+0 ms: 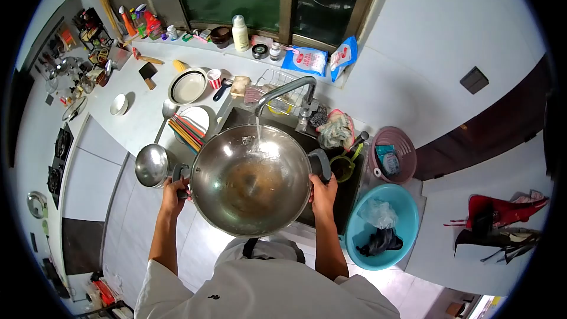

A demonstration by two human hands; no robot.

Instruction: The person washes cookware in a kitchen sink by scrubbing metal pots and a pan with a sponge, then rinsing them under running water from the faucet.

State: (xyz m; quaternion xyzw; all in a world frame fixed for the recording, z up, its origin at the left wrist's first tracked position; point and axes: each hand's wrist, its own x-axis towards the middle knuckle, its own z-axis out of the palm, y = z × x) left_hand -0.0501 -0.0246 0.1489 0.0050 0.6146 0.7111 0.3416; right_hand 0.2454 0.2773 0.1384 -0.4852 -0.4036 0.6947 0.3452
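A large steel wok (251, 180) is held over the front of the sink (348, 201), under the curved faucet (286, 90). Water runs from the spout into the wok, and a shallow brownish pool lies in its bottom. My left hand (173, 196) grips the wok's left handle. At the right handle, my right hand (323, 195) has its fingers closed round the grip. Just left of the wok are a steel bowl (152, 165) and several coloured chopsticks (186, 133) lying on a white plate (202, 119).
A blue basin (358, 227) with plastic bags and a pink basket (407, 153) stand to the right. On the counter are a rimmed bowl (188, 86), a striped cup (214, 77) and a small white bowl (119, 104). Behind the faucet sits a wire rack (277, 82).
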